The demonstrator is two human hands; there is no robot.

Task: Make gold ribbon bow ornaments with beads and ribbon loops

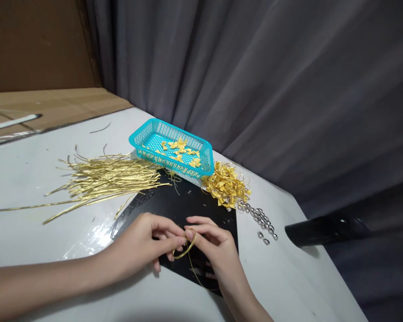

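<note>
Looks part-way through one piece. Already bent round into a gold cord loop, with a thin gold strand trailing below it toward the near edge of the black mat. Can't tell if tied off or just pinched together; hidden at the join by fingertips. Seems unfinished, judging by that loose strand. Probably left to do: straight gold cords, lying unbent in a thick bundle on the white worktop, plus yellow ribbon pieces in the turquoise basket. Would count as further along: heap of yellow bows with gold cord, just beside the basket. Can't place silver beads in the sequence; lying loose next to that heap.

Now fingers. Left hand: pinched narrow, thumb against forefinger, on the loop's upper left. Right hand: likewise narrow, gripping the upper right at thumb tip, other fingers spread loosely. Held between both sets of fingertips, nearly touching each other; hanging below them, tilted, above the mat.
</note>
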